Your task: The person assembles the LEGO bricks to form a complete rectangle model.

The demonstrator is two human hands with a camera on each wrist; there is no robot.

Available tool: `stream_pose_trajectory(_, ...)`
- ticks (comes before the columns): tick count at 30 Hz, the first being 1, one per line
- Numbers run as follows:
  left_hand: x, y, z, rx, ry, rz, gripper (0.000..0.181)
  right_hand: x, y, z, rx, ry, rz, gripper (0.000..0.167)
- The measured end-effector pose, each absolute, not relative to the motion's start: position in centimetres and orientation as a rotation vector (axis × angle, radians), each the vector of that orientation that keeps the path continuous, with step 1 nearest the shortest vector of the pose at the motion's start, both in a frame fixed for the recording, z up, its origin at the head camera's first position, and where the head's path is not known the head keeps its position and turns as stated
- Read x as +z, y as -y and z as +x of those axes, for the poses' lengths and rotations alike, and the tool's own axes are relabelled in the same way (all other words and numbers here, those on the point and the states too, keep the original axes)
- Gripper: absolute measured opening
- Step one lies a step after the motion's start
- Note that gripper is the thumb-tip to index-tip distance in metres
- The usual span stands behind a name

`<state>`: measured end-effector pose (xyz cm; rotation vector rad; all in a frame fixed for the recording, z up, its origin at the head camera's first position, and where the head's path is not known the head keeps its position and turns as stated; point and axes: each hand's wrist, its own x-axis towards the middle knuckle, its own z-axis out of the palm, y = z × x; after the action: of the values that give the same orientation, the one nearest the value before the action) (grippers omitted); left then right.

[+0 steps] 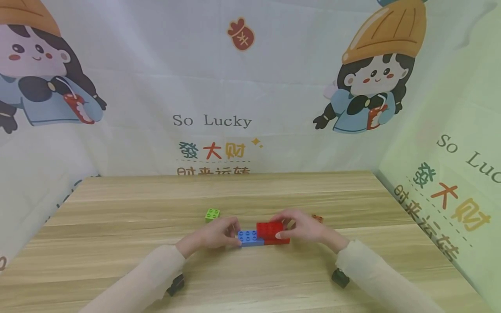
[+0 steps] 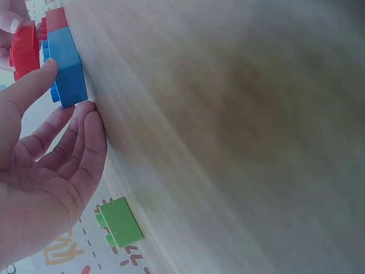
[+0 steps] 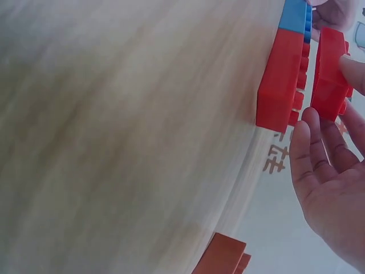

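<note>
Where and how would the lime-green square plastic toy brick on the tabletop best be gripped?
Probably by two opposite side walls, coming from above: the lime-green square plastic toy brick sits studs-up on the wooden table, offering flat sides for a thumb-and-finger pinch. The left hand is nearer, but it holds the blue rectangular plastic toy brick.

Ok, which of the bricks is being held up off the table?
The upper red brick, held by the right hand: a gap shows beneath it, whereas the lower red brick, blue brick, green brick and brown brick rest on the table.
</note>
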<state>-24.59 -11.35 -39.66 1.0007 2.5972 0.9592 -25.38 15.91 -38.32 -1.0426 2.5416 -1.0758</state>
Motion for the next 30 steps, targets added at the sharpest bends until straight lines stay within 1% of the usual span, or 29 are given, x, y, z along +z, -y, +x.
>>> stream_pose_trajectory(16, -39.91, 11.53, -24.85, 0.952, -2.595, 1.0, 0.025, -38.66, -15.12, -25.12, -0.984, -2.603, -1.013, 0.037)
stream_pose_trajectory(30, -39.79, 11.4, -24.72, 0.954, -2.591, 1.006, 0.025, -38.85, -14.94, -25.25, -0.947, -2.62, -1.042, 0.036)
